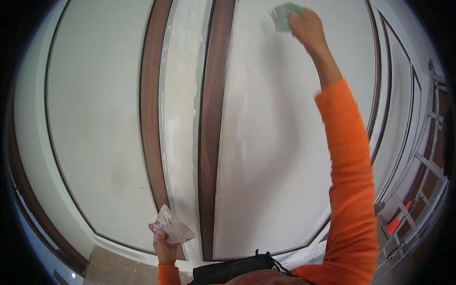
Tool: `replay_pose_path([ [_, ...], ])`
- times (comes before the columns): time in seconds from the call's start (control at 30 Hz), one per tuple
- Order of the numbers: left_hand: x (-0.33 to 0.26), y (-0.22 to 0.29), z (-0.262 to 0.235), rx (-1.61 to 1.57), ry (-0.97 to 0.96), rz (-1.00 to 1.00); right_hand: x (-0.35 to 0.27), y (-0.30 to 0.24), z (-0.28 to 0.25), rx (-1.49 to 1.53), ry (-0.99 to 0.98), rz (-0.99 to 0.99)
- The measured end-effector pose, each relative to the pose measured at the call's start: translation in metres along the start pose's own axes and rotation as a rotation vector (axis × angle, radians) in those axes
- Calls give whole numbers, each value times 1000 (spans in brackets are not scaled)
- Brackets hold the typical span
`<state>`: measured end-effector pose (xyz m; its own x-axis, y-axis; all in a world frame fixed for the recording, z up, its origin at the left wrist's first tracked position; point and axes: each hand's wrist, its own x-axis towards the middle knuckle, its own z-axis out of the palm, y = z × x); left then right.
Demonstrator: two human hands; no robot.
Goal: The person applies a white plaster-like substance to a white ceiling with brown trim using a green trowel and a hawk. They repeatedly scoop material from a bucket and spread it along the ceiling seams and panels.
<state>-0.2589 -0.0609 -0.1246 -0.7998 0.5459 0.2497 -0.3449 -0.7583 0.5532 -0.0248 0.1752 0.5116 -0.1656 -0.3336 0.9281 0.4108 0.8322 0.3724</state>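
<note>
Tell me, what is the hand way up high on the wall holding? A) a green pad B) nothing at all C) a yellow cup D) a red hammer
A: the right hand, stretched up from an orange sleeve, presses a green sanding pad flat against the white wall panel.

Two white panels [99,128], two brown strips [152,109], perhaps one ladder [427,161].
</note>
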Motion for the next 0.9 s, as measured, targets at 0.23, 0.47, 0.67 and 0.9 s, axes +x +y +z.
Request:
replay_pose_path([
  [0.23,16,-44,-16,304,176,96,101,53,79,-448,-8,152],
  [0.47,21,-31,2,357,332,-40,81,55,111,-740,-26,67],
  [0.67,27,-49,-5,8,353,11,69,64,58,-636,-160,38],
  [0.9,27,-63,-41,280,208,8,69,176,23,-554,72,-85],
])
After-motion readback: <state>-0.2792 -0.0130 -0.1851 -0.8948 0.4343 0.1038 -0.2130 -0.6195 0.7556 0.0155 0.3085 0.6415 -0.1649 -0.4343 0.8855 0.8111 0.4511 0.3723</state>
